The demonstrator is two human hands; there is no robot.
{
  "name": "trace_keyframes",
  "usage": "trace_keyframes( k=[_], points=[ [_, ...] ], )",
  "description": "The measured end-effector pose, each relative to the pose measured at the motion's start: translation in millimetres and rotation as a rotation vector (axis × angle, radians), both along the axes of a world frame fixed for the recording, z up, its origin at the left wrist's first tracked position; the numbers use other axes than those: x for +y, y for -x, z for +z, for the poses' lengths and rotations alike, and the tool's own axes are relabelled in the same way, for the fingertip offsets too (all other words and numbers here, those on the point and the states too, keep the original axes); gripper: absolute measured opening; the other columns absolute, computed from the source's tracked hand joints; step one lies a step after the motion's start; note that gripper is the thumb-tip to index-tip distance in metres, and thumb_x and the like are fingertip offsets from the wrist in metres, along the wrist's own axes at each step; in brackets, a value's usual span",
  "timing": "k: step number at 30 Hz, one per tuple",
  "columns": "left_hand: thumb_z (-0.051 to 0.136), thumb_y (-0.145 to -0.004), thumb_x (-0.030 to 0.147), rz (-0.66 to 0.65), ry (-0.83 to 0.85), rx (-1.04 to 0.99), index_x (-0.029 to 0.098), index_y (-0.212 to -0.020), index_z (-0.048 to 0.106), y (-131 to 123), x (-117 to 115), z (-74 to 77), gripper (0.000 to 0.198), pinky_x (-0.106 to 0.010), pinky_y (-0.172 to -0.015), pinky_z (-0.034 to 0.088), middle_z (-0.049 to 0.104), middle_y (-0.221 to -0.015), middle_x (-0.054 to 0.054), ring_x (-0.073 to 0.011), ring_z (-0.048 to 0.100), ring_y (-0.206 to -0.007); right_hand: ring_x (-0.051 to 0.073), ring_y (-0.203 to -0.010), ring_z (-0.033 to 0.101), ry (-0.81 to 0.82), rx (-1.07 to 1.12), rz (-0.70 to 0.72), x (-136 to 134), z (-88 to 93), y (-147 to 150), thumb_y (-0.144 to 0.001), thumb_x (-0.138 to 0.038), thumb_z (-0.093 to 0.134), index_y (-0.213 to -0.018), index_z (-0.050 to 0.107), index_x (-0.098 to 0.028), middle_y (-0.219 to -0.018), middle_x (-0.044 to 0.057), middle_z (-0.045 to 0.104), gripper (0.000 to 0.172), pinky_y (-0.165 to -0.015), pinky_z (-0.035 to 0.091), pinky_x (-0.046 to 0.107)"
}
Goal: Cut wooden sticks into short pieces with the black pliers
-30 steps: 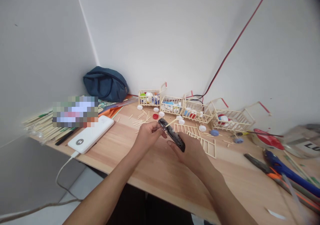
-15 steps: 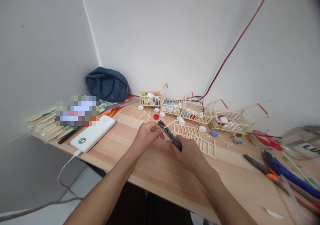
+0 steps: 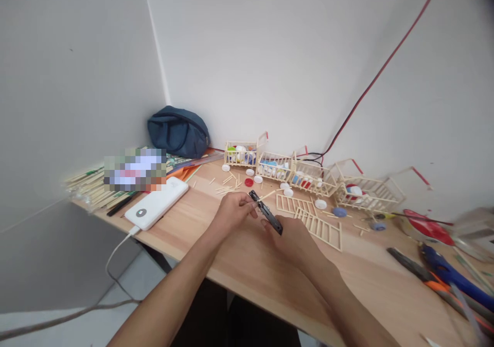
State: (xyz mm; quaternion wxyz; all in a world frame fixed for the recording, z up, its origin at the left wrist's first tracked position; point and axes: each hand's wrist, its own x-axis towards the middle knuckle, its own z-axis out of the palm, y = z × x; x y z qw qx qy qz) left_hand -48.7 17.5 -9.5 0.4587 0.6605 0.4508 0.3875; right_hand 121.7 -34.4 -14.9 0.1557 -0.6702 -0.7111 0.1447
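The left hand (image 3: 236,210) has its fingertips pinched together on one end of a thin stick (image 3: 269,195). The right hand (image 3: 291,236) is wrapped around the back end of a dark tool (image 3: 271,219). The stick goes across the front part of the tool, just past the left fingertips, and its other end pokes out on the far side. I can't tell if the tool is biting it.

Both hands are over the middle of the wooden table (image 3: 247,270). Plain wood stretches from the hands to the front edge, and more lies between the right arm and the pliers (image 3: 411,265). Just past the right hand are two flat stick frames (image 3: 322,229) that look like little ladders — not much room on that side.

Behind them, four stick carts stand in a row by the wall. The first cart (image 3: 241,156) has green, white and blue bits in it. The second cart (image 3: 275,168) has blue and white ones. The third cart (image 3: 313,180) holds blue, red and white bits — and the last cart (image 3: 366,196) has red and white ones.
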Motion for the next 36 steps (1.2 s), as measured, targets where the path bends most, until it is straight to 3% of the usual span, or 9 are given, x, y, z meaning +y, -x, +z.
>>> trace_keyframes(
  k=[4, 10, 18, 28, 36],
  points=[
    [0.056, -0.072, 0.026, -0.014, 0.03, -0.019, 0.014, -0.065, 0.06, 2, 0, -0.8, 0.015, -0.021, -0.053, 0.037, 0.067, -0.062, -0.002, -0.0108, 0.054, -0.054, 0.016, -0.053, 0.053, 0.014, 0.039, 0.002, 2, -3.5, 2, -0.085, -0.043, 0.047, -0.067, 0.061, -0.018, -0.061, 0.007, 0.064, 0.034, -0.05, 0.028, 0.024],
    [0.054, -0.075, 0.028, 0.008, 0.045, -0.012, 0.014, -0.066, 0.06, 3, 2, -7.1, 0.018, -0.02, -0.048, 0.032, 0.063, -0.057, 0.0, -0.0084, 0.044, -0.046, 0.016, -0.05, 0.052, -0.011, 0.042, 0.006, 4, -7.4, 2, -0.086, -0.047, 0.045, -0.065, 0.06, -0.018, -0.058, 0.007, 0.062, 0.038, -0.049, 0.027, 0.024],
    [0.046, -0.083, 0.026, 0.038, -0.274, 0.145, 0.016, -0.058, 0.057, 7, -7, -7.7, 0.029, -0.021, -0.059, 0.033, 0.056, -0.055, 0.002, -0.01, 0.05, -0.055, 0.016, -0.052, 0.052, -0.032, 0.067, 0.002, 3, -3.3, 6, -0.087, -0.047, 0.042, -0.063, 0.057, -0.019, -0.059, 0.006, 0.062, 0.04, -0.05, 0.028, 0.024],
    [0.043, -0.086, 0.025, 0.061, -0.372, 0.168, 0.016, -0.057, 0.052, 9, -9, -7.0, 0.031, -0.02, -0.058, 0.032, 0.052, -0.055, 0.003, -0.009, 0.049, -0.055, 0.017, -0.057, 0.054, -0.023, -0.031, 0.016, 4, 5.1, 6, -0.087, -0.049, 0.041, -0.072, 0.059, -0.019, -0.065, 0.007, 0.065, 0.038, -0.053, 0.028, 0.024],
    [0.043, -0.085, 0.023, 0.079, -0.372, 0.209, 0.017, -0.057, 0.053, 8, -8, -7.6, 0.031, -0.02, -0.06, 0.033, 0.057, -0.057, 0.002, -0.0097, 0.051, -0.056, 0.018, -0.059, 0.058, -0.006, -0.007, 0.025, 8, 0.7, 7, -0.088, -0.047, 0.041, -0.069, 0.061, -0.018, -0.066, 0.007, 0.066, 0.04, -0.053, 0.028, 0.024]
  ],
)
